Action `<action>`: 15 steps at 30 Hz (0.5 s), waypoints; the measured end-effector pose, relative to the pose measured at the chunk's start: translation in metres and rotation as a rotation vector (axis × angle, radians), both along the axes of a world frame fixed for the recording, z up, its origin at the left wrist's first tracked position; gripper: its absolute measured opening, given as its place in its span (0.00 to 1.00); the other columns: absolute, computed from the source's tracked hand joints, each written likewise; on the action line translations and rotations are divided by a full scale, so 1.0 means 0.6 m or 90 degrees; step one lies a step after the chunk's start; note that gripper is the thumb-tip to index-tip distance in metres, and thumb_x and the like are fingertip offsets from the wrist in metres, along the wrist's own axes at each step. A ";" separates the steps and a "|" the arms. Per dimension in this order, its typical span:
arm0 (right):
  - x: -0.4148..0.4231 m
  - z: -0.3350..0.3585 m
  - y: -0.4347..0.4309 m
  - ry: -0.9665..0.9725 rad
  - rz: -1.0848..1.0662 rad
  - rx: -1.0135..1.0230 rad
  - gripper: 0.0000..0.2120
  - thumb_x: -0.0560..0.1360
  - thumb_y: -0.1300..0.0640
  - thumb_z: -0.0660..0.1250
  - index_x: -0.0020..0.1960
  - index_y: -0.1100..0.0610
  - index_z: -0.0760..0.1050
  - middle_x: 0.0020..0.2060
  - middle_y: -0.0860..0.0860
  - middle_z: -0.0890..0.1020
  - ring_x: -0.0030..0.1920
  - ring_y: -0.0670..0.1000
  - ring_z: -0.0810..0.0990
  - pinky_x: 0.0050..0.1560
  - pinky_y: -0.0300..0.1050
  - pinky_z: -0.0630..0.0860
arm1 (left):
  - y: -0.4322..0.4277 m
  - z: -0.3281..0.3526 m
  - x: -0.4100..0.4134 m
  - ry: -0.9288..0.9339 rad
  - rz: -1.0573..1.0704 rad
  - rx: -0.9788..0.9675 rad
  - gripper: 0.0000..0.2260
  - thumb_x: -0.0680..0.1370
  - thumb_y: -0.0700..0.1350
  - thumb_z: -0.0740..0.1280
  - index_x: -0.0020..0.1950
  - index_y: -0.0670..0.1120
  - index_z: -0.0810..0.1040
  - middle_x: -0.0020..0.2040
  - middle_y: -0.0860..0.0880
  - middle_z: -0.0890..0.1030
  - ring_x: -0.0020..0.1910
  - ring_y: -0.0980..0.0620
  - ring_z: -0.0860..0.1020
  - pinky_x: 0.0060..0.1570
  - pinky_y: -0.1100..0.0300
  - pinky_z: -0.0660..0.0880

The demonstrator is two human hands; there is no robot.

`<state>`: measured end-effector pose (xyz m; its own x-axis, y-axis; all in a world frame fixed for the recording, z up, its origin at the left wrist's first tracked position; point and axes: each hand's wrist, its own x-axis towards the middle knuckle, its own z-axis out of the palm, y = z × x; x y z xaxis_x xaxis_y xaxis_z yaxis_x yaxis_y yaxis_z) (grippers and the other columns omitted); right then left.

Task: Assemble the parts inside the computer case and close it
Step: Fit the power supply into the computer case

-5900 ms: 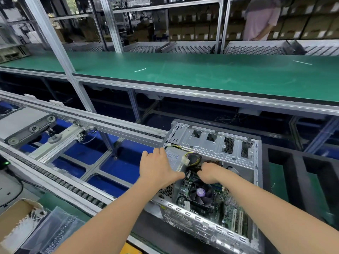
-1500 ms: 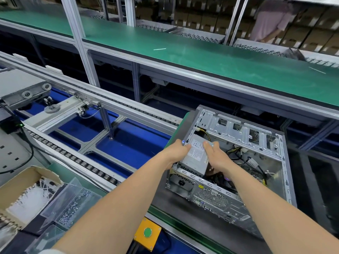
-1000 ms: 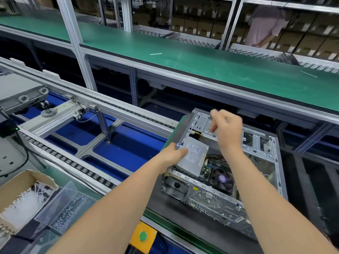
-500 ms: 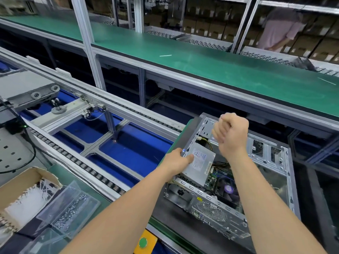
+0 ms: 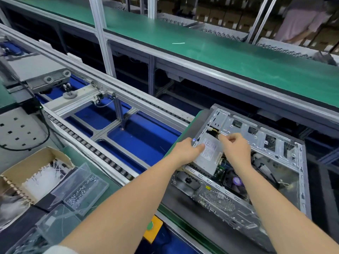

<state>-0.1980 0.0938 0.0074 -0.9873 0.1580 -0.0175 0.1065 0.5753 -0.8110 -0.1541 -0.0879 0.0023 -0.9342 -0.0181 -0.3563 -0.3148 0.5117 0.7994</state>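
In the lower left of the frame, a clear box (image 5: pixel 100 187) of screws and a cardboard box (image 5: pixel 20 167) with white ties are sitting on the counter (image 5: pixel 72 153). A yellow button box (image 5: pixel 152 230) is showing at the bottom centre.

Right of centre, the computer case (image 5: pixel 303 180) is lying on its side with the open face up, and no side panel is on it. The power supply (image 5: pixel 209 156) is sitting in the left corner of the case, a little tilted. The left hand (image 5: pixel 185 153) is grasping its left edge, with the thumb lying on the label face. The right hand (image 5: pixel 236 149) is curled, with thumb and index tips at the far edge of the unit beside the yellow wires (image 5: pixel 213 129). I cannot tell if they are pinching a wire, the edge or nothing. The fan (image 5: pixel 236 180) is showing just under the right wrist.

I am judging that the step in hand is seating the power supply, 1 of the early parts of the task. The next move is calling for pushing the unit flat against the rear wall, with the wires kept out from under it, before any screw. Closing the case is coming much later.

Farther up, the roller conveyor (image 5: pixel 128 99) and the green shelf (image 5: pixel 229 52) are crossing the frame.
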 end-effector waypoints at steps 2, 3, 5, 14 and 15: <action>0.010 -0.030 0.008 -0.142 0.033 0.040 0.28 0.74 0.32 0.67 0.62 0.52 0.74 0.53 0.51 0.82 0.47 0.55 0.84 0.42 0.49 0.80 | 0.001 0.003 0.002 0.003 0.009 0.011 0.37 0.80 0.64 0.61 0.83 0.46 0.55 0.80 0.45 0.62 0.76 0.44 0.65 0.68 0.54 0.66; 0.014 -0.044 0.008 -0.205 0.045 -0.009 0.33 0.75 0.31 0.67 0.70 0.51 0.70 0.60 0.51 0.80 0.54 0.57 0.83 0.49 0.54 0.82 | 0.001 0.004 0.002 0.001 0.014 0.020 0.37 0.80 0.64 0.62 0.82 0.46 0.55 0.80 0.45 0.62 0.76 0.44 0.65 0.69 0.53 0.66; 0.018 -0.063 0.001 -0.305 0.056 -0.195 0.37 0.76 0.31 0.67 0.77 0.46 0.60 0.67 0.52 0.77 0.60 0.60 0.81 0.52 0.61 0.81 | -0.002 0.003 0.004 -0.002 0.020 0.033 0.37 0.80 0.63 0.62 0.82 0.45 0.55 0.80 0.45 0.62 0.77 0.44 0.65 0.70 0.52 0.66; -0.006 -0.077 -0.008 -0.310 0.055 -0.206 0.35 0.80 0.28 0.55 0.79 0.48 0.55 0.65 0.56 0.77 0.57 0.60 0.80 0.42 0.55 0.77 | 0.000 0.006 -0.009 -0.044 0.029 0.076 0.38 0.81 0.62 0.63 0.83 0.46 0.50 0.81 0.44 0.60 0.76 0.41 0.65 0.71 0.48 0.68; -0.006 -0.073 -0.008 -0.298 0.056 -0.195 0.32 0.81 0.30 0.55 0.77 0.48 0.56 0.59 0.56 0.79 0.51 0.59 0.80 0.38 0.52 0.74 | 0.001 0.008 -0.010 -0.050 0.032 0.078 0.39 0.81 0.62 0.63 0.83 0.46 0.50 0.81 0.44 0.59 0.77 0.41 0.64 0.71 0.47 0.68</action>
<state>-0.2018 0.0888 -0.0364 -0.8724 -0.0050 -0.4888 0.4574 0.3439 -0.8201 -0.1603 -0.0872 0.0068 -0.9021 -0.0162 -0.4313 -0.4021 0.3945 0.8262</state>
